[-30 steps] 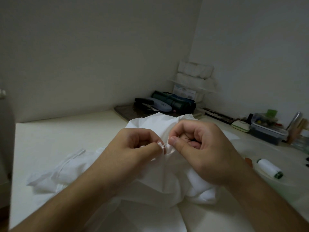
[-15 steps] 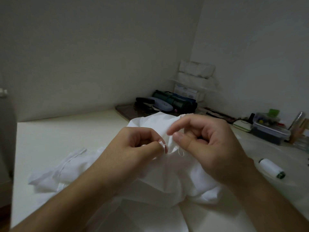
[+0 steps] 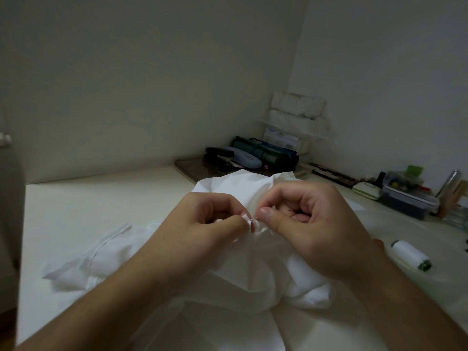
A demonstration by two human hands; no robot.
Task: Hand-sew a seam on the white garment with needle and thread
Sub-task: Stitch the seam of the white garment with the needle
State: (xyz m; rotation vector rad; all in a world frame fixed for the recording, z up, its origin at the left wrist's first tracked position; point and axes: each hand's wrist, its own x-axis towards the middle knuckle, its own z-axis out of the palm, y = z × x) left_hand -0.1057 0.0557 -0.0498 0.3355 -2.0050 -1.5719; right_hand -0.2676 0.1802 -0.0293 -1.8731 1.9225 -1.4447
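The white garment (image 3: 243, 279) lies bunched on the cream table (image 3: 83, 206), lifted in the middle between both hands. My left hand (image 3: 202, 224) pinches a small fold of its edge between thumb and forefinger. My right hand (image 3: 304, 224) pinches the thin needle (image 3: 254, 219) between thumb and forefinger, right at that fold, its other fingers curled. A short loop of white thread (image 3: 268, 231) hangs just under the right thumb. A white thread spool (image 3: 410, 255) lies on the table to the right of my right wrist.
At the back corner stand a dark tray (image 3: 190, 168) with a stapler, a glasses case and a green roll, and white stacked packs. Along the right wall sit a small white case (image 3: 366, 191), a clear box of sewing bits (image 3: 407, 198) and a metal tube.
My right hand closed its raised forefinger back down onto the thumb and shifted slightly left toward the fold. The left hand kept its pinch on the fabric.
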